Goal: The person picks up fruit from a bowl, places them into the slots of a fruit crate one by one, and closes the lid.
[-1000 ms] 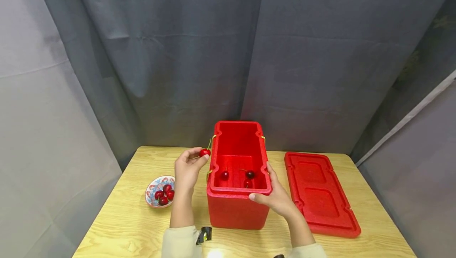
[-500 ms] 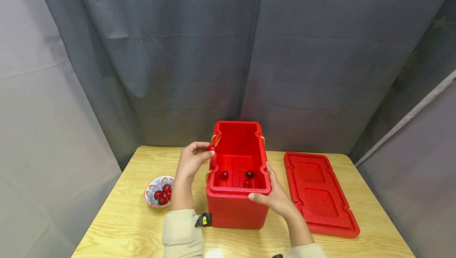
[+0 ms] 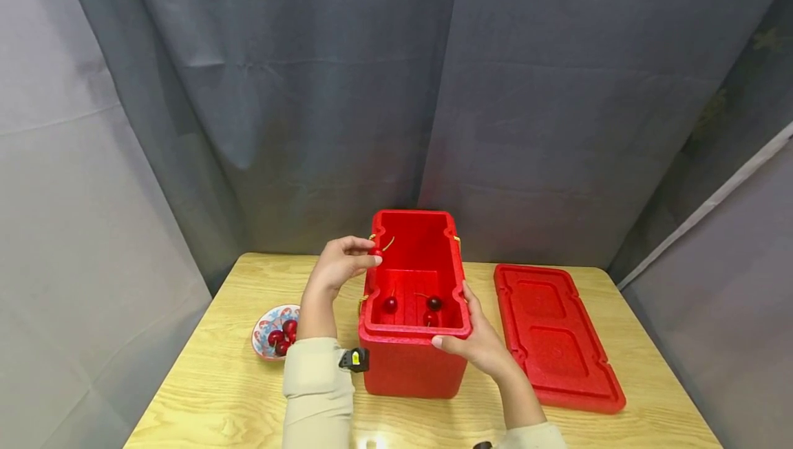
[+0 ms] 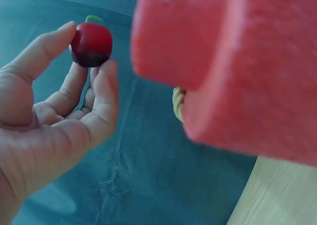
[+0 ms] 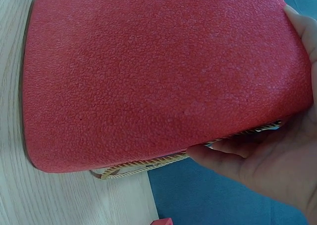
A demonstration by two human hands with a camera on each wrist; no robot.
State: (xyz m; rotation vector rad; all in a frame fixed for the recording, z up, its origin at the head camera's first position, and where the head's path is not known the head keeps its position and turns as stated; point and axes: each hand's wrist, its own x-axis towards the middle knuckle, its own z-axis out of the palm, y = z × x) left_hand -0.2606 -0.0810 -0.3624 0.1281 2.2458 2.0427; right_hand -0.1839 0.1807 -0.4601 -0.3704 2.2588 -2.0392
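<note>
My left hand [image 3: 337, 266] pinches a red cherry [image 4: 91, 44] between thumb and fingertips, its green stem pointing up. In the head view that hand is over the far left rim of a tall red foam box [image 3: 414, 370], which stands uncovered. Inside, on the box floor, lie a cherry [image 3: 390, 304] at the left and two more at the right, a dark cherry [image 3: 434, 303] and a redder cherry [image 3: 430, 319]. My right hand [image 3: 483, 346] grips the box's near right corner, thumb on the front rim, fingers along the side by the yellow cord [image 5: 143, 163].
A patterned bowl [image 3: 263, 323] holding several cherries stands on the wooden table [image 3: 204, 380], left of the box and partly behind the left forearm. The red lid [image 3: 559, 351] lies flat to the right. Grey curtains [image 3: 347, 125] hang behind the table.
My left hand has moved right and slightly away from me, bringing the cherry from beside the box to over its left rim. My right hand has stayed at the corner.
</note>
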